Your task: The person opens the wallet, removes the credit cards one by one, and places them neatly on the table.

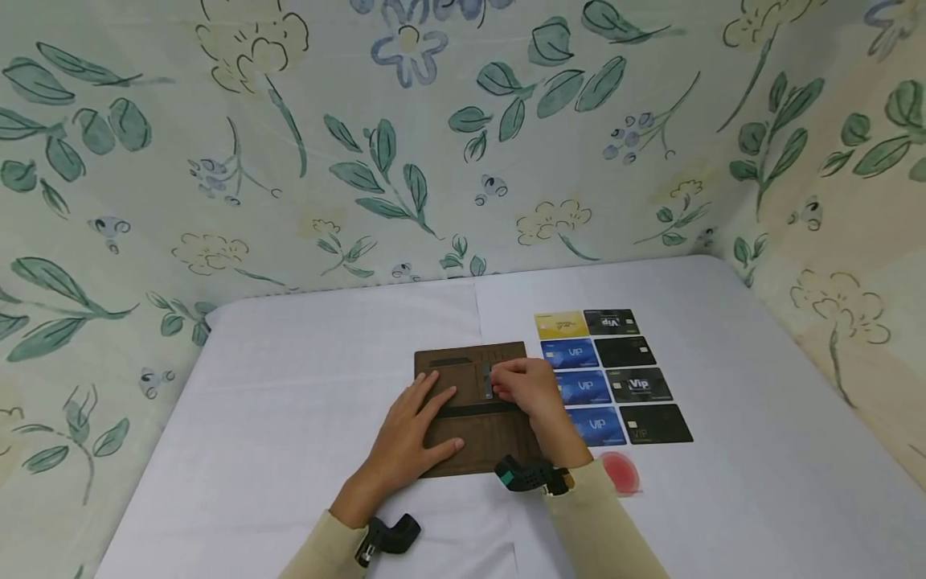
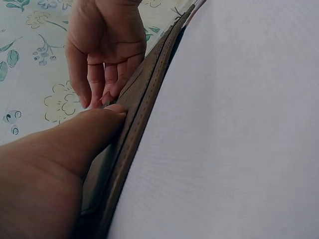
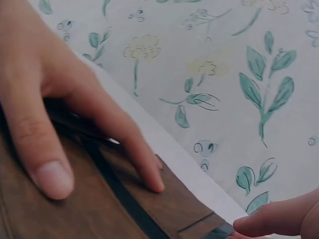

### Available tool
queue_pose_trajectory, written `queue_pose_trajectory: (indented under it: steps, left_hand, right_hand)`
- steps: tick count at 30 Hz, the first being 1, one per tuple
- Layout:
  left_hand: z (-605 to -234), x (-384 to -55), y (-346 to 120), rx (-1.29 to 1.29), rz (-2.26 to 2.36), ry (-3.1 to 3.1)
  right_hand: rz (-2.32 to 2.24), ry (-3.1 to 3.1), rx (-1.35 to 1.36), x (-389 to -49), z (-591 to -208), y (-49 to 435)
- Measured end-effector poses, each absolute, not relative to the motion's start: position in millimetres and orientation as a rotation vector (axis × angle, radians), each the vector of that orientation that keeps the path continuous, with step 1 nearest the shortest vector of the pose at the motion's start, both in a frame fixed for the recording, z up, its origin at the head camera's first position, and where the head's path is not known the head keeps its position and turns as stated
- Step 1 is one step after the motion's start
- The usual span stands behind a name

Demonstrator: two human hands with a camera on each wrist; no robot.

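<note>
A brown wallet [image 1: 481, 446] lies spread open on the white table, with a dark band across its middle. My left hand [image 1: 412, 434] rests on its left part, fingers spread and straight; the thumb presses the lower half. In the right wrist view, the left thumb and a finger lie flat on the brown leather. My right hand [image 1: 531, 390] is over the wallet's upper right part, fingers curled, pinching a slim grey-blue card [image 1: 488, 382] at a slot. Most of this card is hidden. A dark piece [image 1: 450, 362] shows in the upper left slot.
Right of the wallet, several cards lie in two columns: a yellow card [image 1: 561, 325] and blue cards [image 1: 579, 354] on the left, black cards [image 1: 660, 424] on the right. A red round piece [image 1: 620, 473] lies beside the right sleeve. Floral cloth [image 1: 405, 161] hangs behind the table.
</note>
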State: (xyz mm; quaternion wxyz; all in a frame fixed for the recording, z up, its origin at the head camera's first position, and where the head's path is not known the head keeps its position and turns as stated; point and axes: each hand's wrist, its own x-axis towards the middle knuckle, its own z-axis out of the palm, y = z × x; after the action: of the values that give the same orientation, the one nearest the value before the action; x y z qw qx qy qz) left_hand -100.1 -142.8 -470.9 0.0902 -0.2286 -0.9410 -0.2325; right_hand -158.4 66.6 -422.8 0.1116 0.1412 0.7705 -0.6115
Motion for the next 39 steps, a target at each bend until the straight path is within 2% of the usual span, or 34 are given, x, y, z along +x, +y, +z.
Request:
queue_pose_trajectory:
  steps: [10, 26, 39]
  left_hand:
    - [-473, -103, -143, -0.699, -0.694, -2.785]
    - [-469, -101, -142, -0.689, -0.706, -2.804]
    - [-471, -101, -143, -0.688, -0.685, -2.805]
  right_hand:
    - [-1.528, 2.721, 0.354, -154, -424, 51]
    - [-1.539, 2.647, 0.386, -153, -428, 55]
    - [-1.42, 2.753, 0.256, -156, -423, 66]
